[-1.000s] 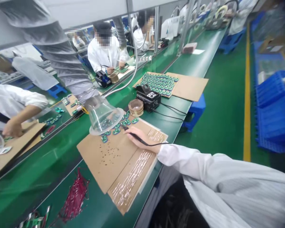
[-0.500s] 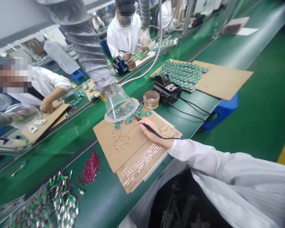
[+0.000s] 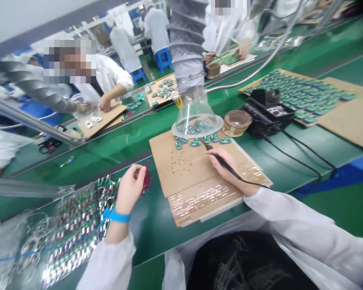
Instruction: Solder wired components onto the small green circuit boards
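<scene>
On a green assembly-line bench (image 3: 153, 247), a left hand (image 3: 130, 189) has come in at a tangle of thin red wires (image 3: 147, 179), its fingers drawn together, any grip unclear, while a slim black corded soldering iron (image 3: 220, 161) is clamped in the right hand's (image 3: 230, 171) fingers above a brown cardboard sheet (image 3: 181, 165).

- An electronics assembly workshop, set along a long green assembly-line bench (image 3: 278, 161)
- On the bench: 1 soldering station (image 3: 268, 112), a clear fume-extractor hood (image 3: 196, 119), and rows of green circuit boards (image 3: 299, 100) on cardboard (image 3: 353, 129)
- Across the bench: a white-coated worker (image 3: 220, 32)
- Beyond the bench: blue stools (image 3: 164, 60)
</scene>
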The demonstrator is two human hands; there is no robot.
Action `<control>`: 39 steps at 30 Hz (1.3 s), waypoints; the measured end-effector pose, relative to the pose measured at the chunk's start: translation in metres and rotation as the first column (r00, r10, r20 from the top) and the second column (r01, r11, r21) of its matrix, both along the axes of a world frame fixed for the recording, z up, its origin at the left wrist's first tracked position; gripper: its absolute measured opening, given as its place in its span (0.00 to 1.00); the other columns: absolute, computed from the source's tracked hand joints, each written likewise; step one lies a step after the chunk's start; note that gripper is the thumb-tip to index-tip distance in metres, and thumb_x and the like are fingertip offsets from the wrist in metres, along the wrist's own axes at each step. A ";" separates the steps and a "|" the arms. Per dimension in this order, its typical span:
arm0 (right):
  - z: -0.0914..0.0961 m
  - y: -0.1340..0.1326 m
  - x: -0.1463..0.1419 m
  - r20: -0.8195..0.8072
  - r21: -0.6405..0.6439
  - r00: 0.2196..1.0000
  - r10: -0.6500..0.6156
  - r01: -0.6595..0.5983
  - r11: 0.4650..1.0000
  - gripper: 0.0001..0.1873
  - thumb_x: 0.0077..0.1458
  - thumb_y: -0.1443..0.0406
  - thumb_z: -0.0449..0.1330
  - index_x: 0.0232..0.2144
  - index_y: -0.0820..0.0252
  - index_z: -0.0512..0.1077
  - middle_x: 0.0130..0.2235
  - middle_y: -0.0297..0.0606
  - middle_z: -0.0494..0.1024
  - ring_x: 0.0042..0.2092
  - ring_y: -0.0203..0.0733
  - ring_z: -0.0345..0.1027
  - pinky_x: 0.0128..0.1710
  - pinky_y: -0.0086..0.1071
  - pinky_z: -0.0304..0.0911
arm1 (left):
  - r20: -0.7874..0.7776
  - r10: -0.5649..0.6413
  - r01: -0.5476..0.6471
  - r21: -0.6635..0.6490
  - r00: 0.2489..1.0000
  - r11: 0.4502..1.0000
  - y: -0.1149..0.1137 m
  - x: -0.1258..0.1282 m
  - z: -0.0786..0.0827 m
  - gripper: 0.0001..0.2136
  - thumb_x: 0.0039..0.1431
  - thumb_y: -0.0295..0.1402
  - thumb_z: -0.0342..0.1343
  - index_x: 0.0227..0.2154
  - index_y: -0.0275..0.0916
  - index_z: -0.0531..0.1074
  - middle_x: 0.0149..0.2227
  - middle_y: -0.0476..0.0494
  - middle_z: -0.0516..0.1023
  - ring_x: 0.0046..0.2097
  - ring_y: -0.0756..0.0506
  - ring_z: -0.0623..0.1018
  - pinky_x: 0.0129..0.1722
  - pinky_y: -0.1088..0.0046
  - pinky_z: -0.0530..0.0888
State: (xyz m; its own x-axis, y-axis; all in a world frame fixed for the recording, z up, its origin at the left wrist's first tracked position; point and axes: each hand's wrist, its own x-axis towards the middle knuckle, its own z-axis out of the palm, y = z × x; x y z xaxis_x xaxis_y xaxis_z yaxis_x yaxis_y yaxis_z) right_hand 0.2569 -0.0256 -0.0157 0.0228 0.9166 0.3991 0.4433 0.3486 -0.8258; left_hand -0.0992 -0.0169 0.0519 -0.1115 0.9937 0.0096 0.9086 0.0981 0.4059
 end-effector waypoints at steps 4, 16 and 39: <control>-0.006 0.002 0.000 0.012 -0.009 1.000 0.000 0.000 1.000 0.13 0.68 0.57 0.56 0.48 0.55 0.76 0.37 0.39 0.78 0.38 0.45 0.74 0.44 0.40 0.69 | -0.091 0.054 -0.059 -0.055 0.994 0.997 0.018 0.000 -0.020 0.10 0.71 0.38 0.52 0.39 0.40 0.76 0.39 0.43 0.83 0.45 0.42 0.82 0.46 0.70 0.75; -0.013 0.002 0.002 -0.002 0.014 0.999 -0.050 0.050 0.999 0.14 0.68 0.56 0.55 0.49 0.54 0.76 0.30 0.36 0.75 0.31 0.42 0.72 0.37 0.38 0.68 | -0.300 0.061 -0.152 -0.291 0.952 0.944 0.076 0.006 -0.031 0.10 0.64 0.38 0.63 0.37 0.34 0.78 0.40 0.40 0.84 0.46 0.42 0.83 0.50 0.60 0.77; -0.016 0.002 0.004 -0.034 -0.021 0.998 -0.059 0.058 0.998 0.13 0.68 0.57 0.57 0.48 0.53 0.77 0.28 0.34 0.74 0.28 0.41 0.70 0.35 0.38 0.67 | 0.046 0.108 -0.100 -0.149 0.993 0.984 0.046 -0.030 -0.022 0.02 0.55 0.31 0.56 0.29 0.39 0.72 0.34 0.43 0.83 0.40 0.42 0.81 0.43 0.69 0.73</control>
